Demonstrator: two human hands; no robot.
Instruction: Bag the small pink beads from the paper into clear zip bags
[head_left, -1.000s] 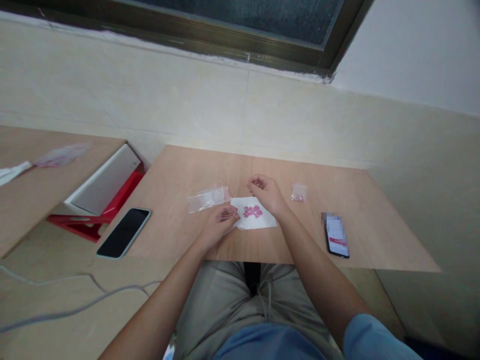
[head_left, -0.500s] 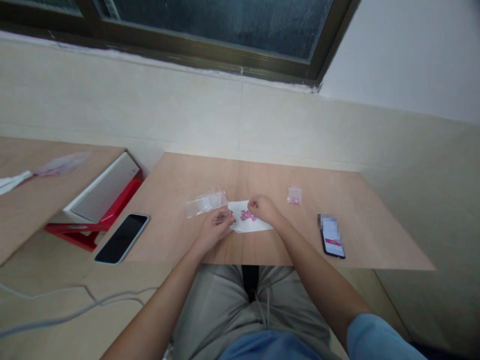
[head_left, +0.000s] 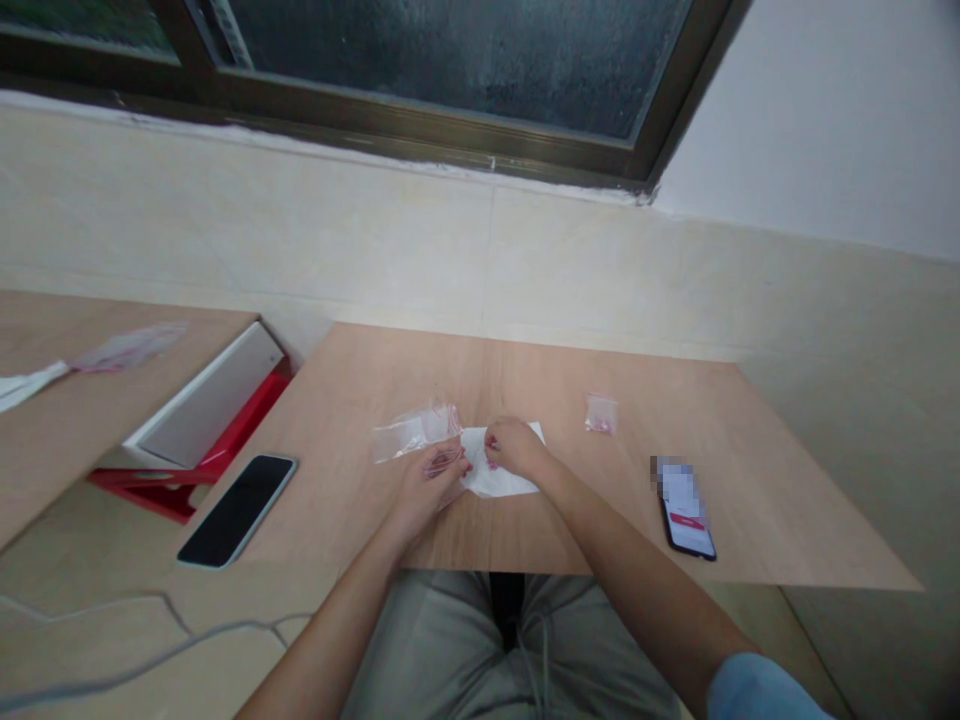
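My left hand is closed on a small clear plastic bag with reddish lines, at the left edge of a sheet of white paper. Close to its right, my right hand is bent over the paper with the fingers curled together. Whatever those fingertips pinch is too small and too covered to make out. A few small pink pieces show beneath them. Several clear zip bags lie flat beyond my left hand. Another little bag with pink contents rests farther off on the right.
On the wooden table lie a phone with a dark screen at the left and a lit phone at the right. A red stool with a white box stands beside a second table holding plastic bags. Cables trail across the floor.
My right hand has moved slightly left, closer to the left hand, and now covers most of the pink pieces. My left hand keeps hold of its bag. The camera view has shifted upward.
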